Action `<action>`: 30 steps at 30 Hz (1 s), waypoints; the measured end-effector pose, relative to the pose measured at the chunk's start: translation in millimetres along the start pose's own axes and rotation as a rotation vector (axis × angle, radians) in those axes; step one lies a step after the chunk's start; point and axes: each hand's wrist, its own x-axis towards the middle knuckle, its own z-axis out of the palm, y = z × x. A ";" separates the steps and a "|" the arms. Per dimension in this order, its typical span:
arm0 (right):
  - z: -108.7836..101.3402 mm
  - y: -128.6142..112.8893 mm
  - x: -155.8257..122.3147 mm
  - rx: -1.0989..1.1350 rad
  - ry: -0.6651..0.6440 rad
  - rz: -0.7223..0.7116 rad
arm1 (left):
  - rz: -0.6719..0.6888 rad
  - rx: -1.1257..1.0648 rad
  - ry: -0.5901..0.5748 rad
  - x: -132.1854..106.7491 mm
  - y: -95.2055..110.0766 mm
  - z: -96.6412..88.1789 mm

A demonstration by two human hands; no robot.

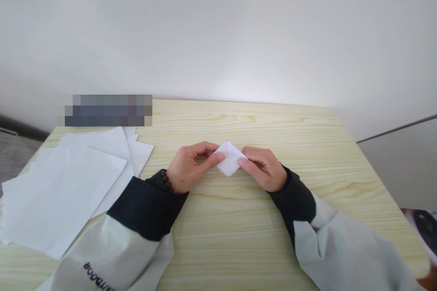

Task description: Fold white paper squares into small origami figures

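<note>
A small piece of folded white paper (pixel 228 160), diamond-shaped with creases meeting near its middle, is held just above or against the table; I cannot tell which. My left hand (pixel 193 166) pinches its left corner, thumb on top and fingers beneath. At the opposite corner my right hand (pixel 264 167) grips the paper the same way, its thumb on the near right edge. The fingers under the paper are partly hidden. A dark beaded bracelet (pixel 167 181) circles my left wrist.
Loose white paper sheets (pixel 64 195) lie in an untidy pile on the left of the wooden table (pixel 232 245). Behind them is a blurred-out dark object (pixel 107 111). A white wall (pixel 218 32) rises along the back edge. Part of a dark round item (pixel 428 227) shows at far right.
</note>
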 end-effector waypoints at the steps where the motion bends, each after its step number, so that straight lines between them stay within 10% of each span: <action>1: 0.0 -0.3 0.2 -0.007 0.007 0.008 | -0.004 0.000 -0.015 -0.1 0.6 -0.1; 30: 5.1 1.6 -1.5 -0.067 0.177 0.115 | 0.035 0.095 0.083 0.9 3.6 0.0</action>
